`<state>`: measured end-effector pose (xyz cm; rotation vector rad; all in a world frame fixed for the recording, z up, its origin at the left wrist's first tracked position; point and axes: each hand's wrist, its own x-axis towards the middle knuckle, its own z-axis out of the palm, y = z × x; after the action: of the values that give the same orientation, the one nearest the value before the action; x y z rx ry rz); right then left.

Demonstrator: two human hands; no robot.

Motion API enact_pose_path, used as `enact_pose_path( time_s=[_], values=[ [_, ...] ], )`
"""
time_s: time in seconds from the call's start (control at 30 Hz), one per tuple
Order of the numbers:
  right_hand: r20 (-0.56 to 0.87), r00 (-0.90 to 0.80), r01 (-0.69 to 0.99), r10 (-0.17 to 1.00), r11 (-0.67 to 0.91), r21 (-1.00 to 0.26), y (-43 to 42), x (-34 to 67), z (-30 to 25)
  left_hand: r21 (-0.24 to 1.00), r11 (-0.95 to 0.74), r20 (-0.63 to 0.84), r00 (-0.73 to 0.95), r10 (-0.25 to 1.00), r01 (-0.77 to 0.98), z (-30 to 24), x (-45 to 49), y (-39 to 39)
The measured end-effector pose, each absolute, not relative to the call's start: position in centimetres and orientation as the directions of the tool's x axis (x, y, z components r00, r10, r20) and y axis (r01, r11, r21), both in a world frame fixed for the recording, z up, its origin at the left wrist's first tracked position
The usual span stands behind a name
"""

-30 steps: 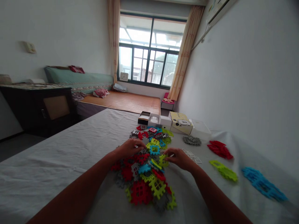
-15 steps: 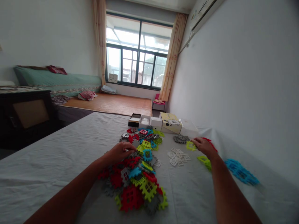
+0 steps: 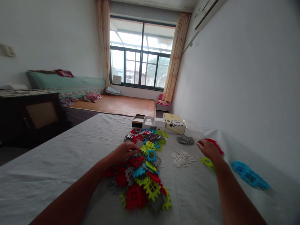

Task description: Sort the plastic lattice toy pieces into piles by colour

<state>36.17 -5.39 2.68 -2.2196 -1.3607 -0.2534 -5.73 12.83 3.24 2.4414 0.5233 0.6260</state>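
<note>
A long heap of toothed plastic building pieces [image 3: 134, 197] in red, grey, lime and blue lies on the cloth. My left hand [image 3: 125, 152] rests over the left side of its middle, fingers bent together among the pieces; whatever they grip is hidden. To the right, my right hand [image 3: 208, 148] hovers with closed fingertips, and anything inside them is out of sight. Under and beside its wrist are lime pieces [image 3: 208, 163] and red pieces [image 3: 217, 147]. Grey round-toothed pieces [image 3: 185, 140] lie left of its fingertips, with white window-frame pieces [image 3: 182, 157] nearer me.
Blue pieces [image 3: 249, 175] are grouped at the far right. Along the table's back edge stand a black box [image 3: 137, 121], white boxes [image 3: 159, 124], a yellow box [image 3: 174, 123] and a clear lid-like container [image 3: 193, 128]. A wall runs along the right.
The lime square frame that showed at my right fingertips is no longer visible there. The right hand has drawn slightly toward the lime and red pieces. My left hand stays at the heap.
</note>
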Motion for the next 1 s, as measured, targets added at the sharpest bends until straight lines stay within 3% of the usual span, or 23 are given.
enact_pose_path(
  time_s=[0.1,0.2,0.33,0.6,0.8,0.87,1.0],
  values=[
    [0.417,0.228,0.894,0.880,-0.020,-0.447,-2.2,28.5,2.5,0.600,-0.769,0.315,0.820,0.479,0.219,3.3,-5.8,12.8],
    [0.426,-0.066,0.865,0.902,0.265,-0.426,-0.2,21.4,1.5,0.586,-0.781,0.325,0.821,0.470,0.215,3.2,-5.8,12.9],
    [0.396,-0.221,0.860,0.891,0.369,-0.351,0.6,17.3,0.1,0.586,-0.785,0.333,0.823,0.460,0.202,2.9,-5.7,13.1],
    [0.417,-0.066,0.839,0.907,0.277,-0.468,-0.8,17.1,2.1,0.600,-0.772,0.319,0.822,0.472,0.211,2.9,-5.5,13.5],
    [0.444,0.229,0.820,0.866,0.074,-0.568,-4.1,25.6,6.4,0.613,-0.760,0.292,0.832,0.472,0.217,2.9,-5.5,14.0],
    [0.464,0.434,0.807,0.772,-0.104,-0.581,-7.8,31.6,6.4,0.628,-0.748,0.288,0.830,0.478,0.213,2.8,-5.6,14.3],
    [0.475,0.765,0.641,0.435,-0.580,-0.503,-17.6,42.9,2.8,0.668,-0.709,0.287,0.802,0.524,0.225,3.0,-6.1,15.1]
  ],
)
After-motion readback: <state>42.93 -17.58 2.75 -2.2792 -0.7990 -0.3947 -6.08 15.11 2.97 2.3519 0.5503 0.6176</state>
